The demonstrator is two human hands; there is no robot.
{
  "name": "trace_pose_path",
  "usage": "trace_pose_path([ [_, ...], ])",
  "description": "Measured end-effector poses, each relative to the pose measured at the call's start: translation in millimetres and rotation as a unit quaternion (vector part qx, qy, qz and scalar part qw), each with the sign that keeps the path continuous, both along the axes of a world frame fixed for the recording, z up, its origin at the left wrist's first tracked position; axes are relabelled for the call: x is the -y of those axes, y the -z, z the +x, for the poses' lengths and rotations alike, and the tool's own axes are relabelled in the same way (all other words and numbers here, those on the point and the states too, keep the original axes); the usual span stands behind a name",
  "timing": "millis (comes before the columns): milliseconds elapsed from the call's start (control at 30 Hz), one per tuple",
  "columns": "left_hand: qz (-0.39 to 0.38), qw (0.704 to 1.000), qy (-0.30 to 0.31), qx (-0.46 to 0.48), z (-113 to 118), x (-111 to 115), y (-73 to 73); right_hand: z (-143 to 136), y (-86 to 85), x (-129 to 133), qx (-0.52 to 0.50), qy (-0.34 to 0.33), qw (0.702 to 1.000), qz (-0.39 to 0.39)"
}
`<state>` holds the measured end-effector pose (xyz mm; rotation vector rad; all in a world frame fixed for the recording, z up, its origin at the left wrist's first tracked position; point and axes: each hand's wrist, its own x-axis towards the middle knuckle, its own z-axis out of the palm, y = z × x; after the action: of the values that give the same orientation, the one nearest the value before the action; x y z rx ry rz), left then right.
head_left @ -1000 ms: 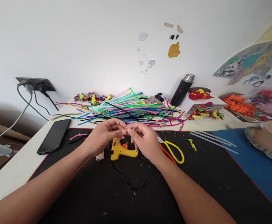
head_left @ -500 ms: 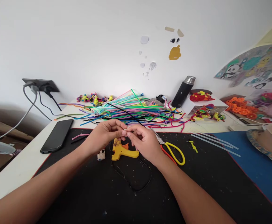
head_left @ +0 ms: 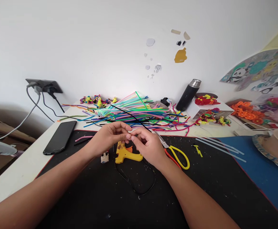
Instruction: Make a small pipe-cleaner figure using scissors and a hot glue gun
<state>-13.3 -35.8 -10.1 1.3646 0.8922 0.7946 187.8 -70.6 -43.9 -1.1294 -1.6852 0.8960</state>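
My left hand [head_left: 112,135] and my right hand [head_left: 147,143] meet fingertip to fingertip above the mat, each closed in a pinch. Whatever lies between the fingertips is too small and covered to make out. Just beneath them a yellow glue gun [head_left: 128,156] rests on its side, its black cord looping toward me. Left of it sits a small white piece with black spots [head_left: 104,157]. Scissors with yellow and red handles [head_left: 179,157] lie by my right wrist. A pink pipe cleaner [head_left: 83,138] lies near my left wrist.
A heap of colourful pipe cleaners [head_left: 129,109] spreads along the wall behind the black mat [head_left: 93,200]. A phone [head_left: 60,137] lies at left. At right are a black thermos [head_left: 188,95], clear glue sticks [head_left: 221,149], a small yellow-green piece [head_left: 198,150] and a white box [head_left: 209,111].
Both hands keep pinching together in nearly the same spot, with only slight finger movement. The whole view has shifted slightly.
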Motion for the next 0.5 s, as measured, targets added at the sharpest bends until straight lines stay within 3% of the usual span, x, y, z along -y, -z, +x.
trace_pose_path([
  [500,-0.023,1.000,0.017,0.008,-1.7,-2.1,-0.4,-0.8,0.3,1.2,0.011,0.001,1.000,0.013],
])
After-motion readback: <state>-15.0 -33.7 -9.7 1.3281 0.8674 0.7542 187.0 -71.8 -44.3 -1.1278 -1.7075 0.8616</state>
